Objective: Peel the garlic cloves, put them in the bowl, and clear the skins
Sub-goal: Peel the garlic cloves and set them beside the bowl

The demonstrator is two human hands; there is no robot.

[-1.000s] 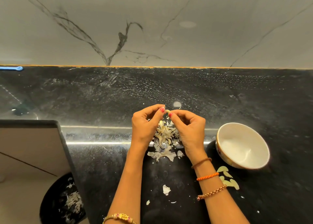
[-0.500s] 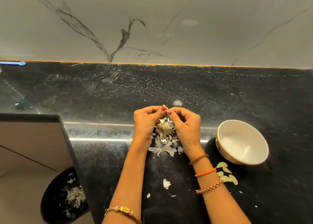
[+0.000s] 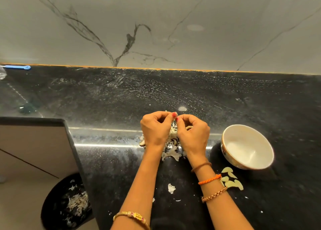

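Presently both hands, left (image 3: 156,129) and right (image 3: 192,134), pinch 1 clove (image 3: 175,114) at their fingertips above the skins (image 3: 171,149); the bowl (image 3: 247,147) lies at 3 o'clock, nearer the right hand.

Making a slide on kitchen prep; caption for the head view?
Both hands pinch a garlic clove above a skin pile, white bowl beside.

Bowl (image 3: 247,147) and peeled cloves (image 3: 231,180) crowd the right.
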